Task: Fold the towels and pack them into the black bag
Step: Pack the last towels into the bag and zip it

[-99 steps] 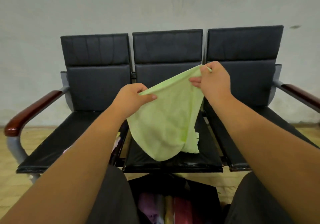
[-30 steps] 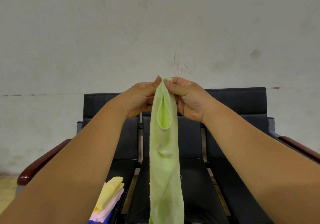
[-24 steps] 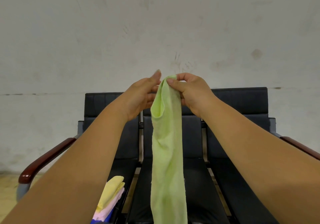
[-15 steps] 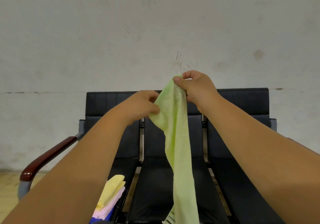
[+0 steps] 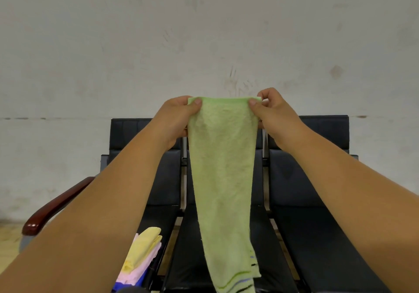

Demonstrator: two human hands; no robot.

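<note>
The green towel [image 5: 221,179] hangs lengthwise in front of the black bench [image 5: 306,179], held up before the middle seat's backrest with its top edge drawn flat and level, above the top of the backrest and against the wall [image 5: 204,32]. The left hand [image 5: 174,118] pinches the towel's top left corner, thumb on the near face and the other fingers curled behind the cloth. The right hand [image 5: 274,113] pinches the top right corner the same way, so the top edge spans the gap between the two hands. From there the towel falls as one long narrow strip over the middle seat, its side edges hanging free; the striped bottom end reaches the seat's front edge, and whether it touches the cushion cannot be told. On the bench's left seat, near its front edge and just beside the towel's lower left side, lies a stack of folded towels [image 5: 142,256], yellow over pink over blue, partly hidden by the left forearm. The right seat is bare black cushion. A wooden armrest [image 5: 56,204] closes the bench's left end, with pale floor [image 5: 9,231] beyond.
</note>
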